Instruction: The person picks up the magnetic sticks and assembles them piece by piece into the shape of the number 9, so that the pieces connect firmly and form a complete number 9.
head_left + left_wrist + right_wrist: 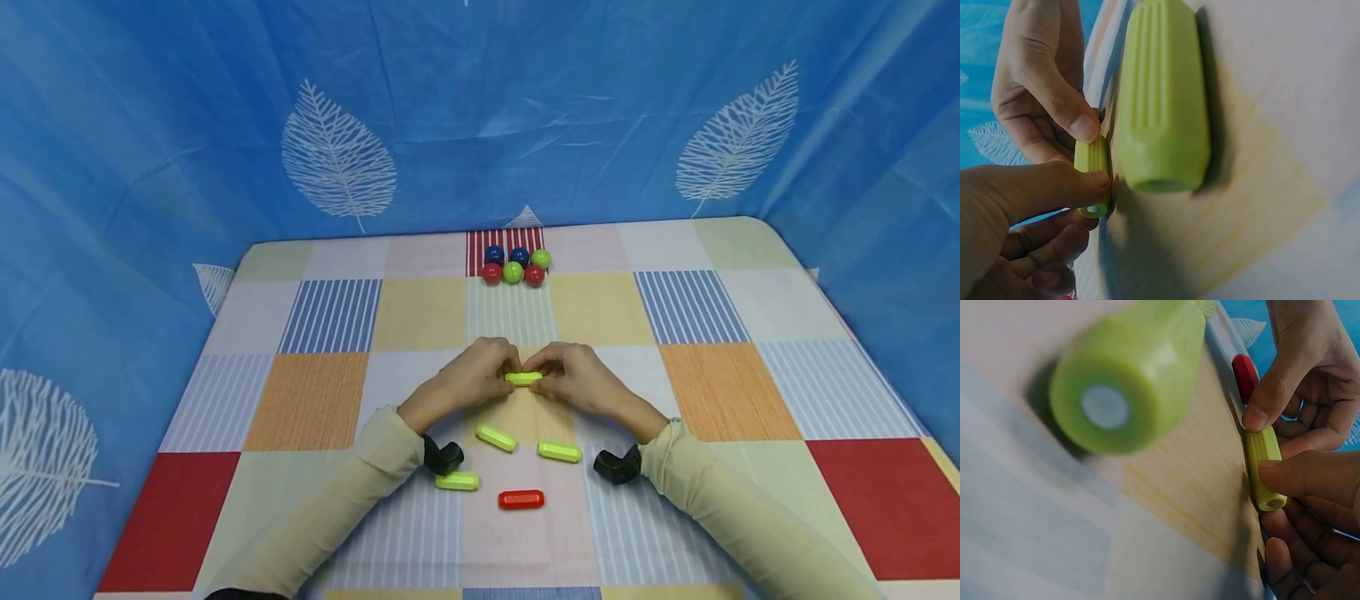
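A grooved yellow-green stick is pinched lengthwise between both hands, above the middle of the counter. The left hand holds one end between thumb and fingers; the right hand pinches the other. A red piece shows just beside the left thumb in the right wrist view. Nearer the person lie three loose green sticks, with a red stick closest. Toward the far edge, six balls, two each of blue, red and green, sit clustered. Behind the patchwork cloth hangs a blue curtain printed with white leaves.
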Available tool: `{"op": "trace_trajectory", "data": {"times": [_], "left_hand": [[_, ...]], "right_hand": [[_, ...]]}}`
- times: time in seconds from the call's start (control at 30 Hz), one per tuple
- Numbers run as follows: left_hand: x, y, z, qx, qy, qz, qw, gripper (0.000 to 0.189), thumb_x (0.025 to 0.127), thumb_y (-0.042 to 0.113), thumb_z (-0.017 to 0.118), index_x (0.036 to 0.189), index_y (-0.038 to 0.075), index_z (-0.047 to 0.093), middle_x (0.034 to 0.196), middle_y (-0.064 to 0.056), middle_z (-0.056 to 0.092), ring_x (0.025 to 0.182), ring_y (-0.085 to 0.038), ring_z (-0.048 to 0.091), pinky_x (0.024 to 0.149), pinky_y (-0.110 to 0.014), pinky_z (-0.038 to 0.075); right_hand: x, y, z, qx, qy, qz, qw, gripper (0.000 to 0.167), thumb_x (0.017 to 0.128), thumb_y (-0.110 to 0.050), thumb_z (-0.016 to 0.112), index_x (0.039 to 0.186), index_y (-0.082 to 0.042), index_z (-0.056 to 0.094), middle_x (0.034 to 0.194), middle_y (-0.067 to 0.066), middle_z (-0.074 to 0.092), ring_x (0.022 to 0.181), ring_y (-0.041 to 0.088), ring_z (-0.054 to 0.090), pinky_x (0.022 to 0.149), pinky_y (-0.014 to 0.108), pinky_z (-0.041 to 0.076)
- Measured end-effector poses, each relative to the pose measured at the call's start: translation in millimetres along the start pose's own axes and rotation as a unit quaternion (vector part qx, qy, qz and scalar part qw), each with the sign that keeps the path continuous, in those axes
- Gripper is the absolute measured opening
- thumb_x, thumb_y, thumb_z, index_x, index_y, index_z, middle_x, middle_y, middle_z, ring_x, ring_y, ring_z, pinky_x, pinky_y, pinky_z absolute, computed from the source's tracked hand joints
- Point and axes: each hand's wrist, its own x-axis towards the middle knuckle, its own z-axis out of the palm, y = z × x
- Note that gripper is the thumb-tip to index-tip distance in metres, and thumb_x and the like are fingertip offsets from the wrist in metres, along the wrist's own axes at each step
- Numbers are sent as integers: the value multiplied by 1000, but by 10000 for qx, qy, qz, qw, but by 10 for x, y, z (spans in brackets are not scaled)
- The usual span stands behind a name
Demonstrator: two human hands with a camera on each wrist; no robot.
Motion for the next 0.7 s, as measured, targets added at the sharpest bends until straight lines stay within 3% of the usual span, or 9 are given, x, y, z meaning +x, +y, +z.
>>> {"op": "trace_trajectory", "data": {"times": [0.2, 0.7], "left_hand": [[67, -1, -60, 248, -69, -9, 9997, 12, 79, -1, 76, 86, 5, 69, 82, -4, 61, 73, -13, 52, 64, -25, 43], [258, -102, -171, 162, -139, -378, 9991, 12, 76, -1, 78, 86, 5, 75, 82, -2, 68, 73, -13, 56, 65, -24, 46]], "right_hand": [[69, 2, -46, -79, -25, 65, 9999, 23, 81, -3, 76, 104, -8, 74, 100, 2, 69, 86, 14, 62, 74, 28, 50], [292, 32, -122, -260, -28, 160, 9995, 24, 82, -1, 75, 106, -5, 74, 97, 5, 70, 87, 17, 62, 76, 30, 49]]}}
